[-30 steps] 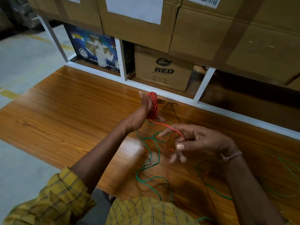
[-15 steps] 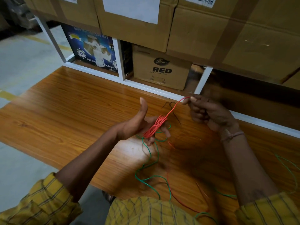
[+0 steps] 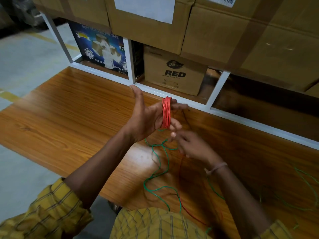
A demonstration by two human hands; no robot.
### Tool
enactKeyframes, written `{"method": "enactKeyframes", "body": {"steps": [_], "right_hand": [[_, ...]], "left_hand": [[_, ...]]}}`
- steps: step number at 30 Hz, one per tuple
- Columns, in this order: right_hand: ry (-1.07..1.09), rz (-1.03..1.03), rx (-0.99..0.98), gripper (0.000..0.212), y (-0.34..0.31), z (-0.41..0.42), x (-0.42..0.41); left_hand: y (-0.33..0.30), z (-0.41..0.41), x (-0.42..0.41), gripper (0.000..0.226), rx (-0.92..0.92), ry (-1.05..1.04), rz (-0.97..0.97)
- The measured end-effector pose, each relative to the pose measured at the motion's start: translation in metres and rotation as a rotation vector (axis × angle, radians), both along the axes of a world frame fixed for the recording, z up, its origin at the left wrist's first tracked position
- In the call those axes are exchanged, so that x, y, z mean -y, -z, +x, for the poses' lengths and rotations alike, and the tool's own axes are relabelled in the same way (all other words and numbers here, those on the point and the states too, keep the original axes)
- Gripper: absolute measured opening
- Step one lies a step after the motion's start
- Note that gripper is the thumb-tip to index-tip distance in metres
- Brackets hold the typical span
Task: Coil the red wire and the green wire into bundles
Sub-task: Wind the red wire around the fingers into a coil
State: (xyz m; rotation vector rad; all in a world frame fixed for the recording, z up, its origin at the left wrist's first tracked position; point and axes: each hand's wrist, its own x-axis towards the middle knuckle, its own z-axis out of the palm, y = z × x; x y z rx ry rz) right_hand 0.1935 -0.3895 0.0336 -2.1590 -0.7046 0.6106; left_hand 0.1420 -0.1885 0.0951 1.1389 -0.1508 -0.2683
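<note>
Having dropped below left hand (image 3: pixel 146 118) wearing red wire (image 3: pixel 166 112) coil, right hand (image 3: pixel 191 146) blurred, grip unclear.

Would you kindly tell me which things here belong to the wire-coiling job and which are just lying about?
Job: red wire wound round left hand; right hand; loose green wire.
Lying about: Dabur RED carton; tape box; upper cardboard boxes.
</note>
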Motion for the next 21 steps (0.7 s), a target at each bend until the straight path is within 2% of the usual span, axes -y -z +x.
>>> {"method": "enactKeyframes", "body": {"steps": [4, 7, 9, 12, 16, 19, 21], "right_hand": [[-0.320, -0.183, 0.300, 0.029, -0.003, -0.029, 0.000], [-0.385, -0.157, 0.331, 0.027, -0.029, -0.036, 0.003], [-0.395, -0.079, 0.304, 0.020, -0.054, -0.034, 0.008], [-0.314, 0.084, 0.176, 0.018, -0.084, -0.022, 0.018], [-0.199, 0.341, -0.034, 0.015, -0.107, 0.000, 0.029], [-0.070, 0.455, -0.038, 0.018, -0.105, 0.024, 0.030], [0.018, 0.450, 0.010, 0.019, -0.098, 0.038, 0.026]], "left_hand": [[0.001, 0.012, -0.006, 0.145, -0.050, -0.186, 0.033], [0.002, 0.014, -0.009, 0.160, -0.136, -0.146, 0.085], [0.009, 0.012, -0.008, 0.163, -0.130, -0.115, 0.209], [0.016, 0.003, -0.005, 0.144, -0.060, -0.091, 0.372], [0.014, -0.008, -0.002, 0.140, 0.009, 0.045, 0.477], [0.013, -0.015, 0.002, 0.141, 0.024, 0.149, 0.476], [0.013, -0.020, 0.005, 0.144, 0.017, 0.207, 0.434]]}}
